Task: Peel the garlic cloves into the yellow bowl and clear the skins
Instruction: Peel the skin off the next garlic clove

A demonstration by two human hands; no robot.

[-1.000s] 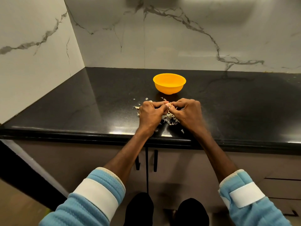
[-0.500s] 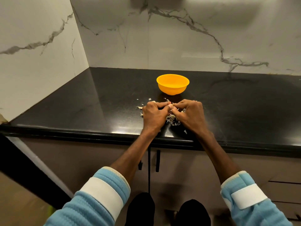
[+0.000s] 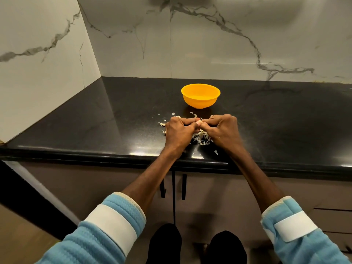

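The garlic clove (image 3: 199, 122) is pinched between the fingertips of both my hands. Only a small pale nub shows where my thumbs meet, so I cannot tell how much skin is left on it. Over the last second almost nothing has shifted: my left hand (image 3: 179, 133) and right hand (image 3: 223, 130) stay pressed together in the same spot, both curled onto the clove. I judge this peel is still under way and the clove is not ready to drop.

Just beneath my hands lies the pile of skins (image 3: 202, 138), papery and whitish, with loose flakes (image 3: 162, 123) scattered to the left and toward the bowl. The yellow bowl (image 3: 200, 102) stands upright just beyond my hands on the black countertop (image 3: 114, 121); its bottom is hidden from this angle. None of the skins have been cleared yet.
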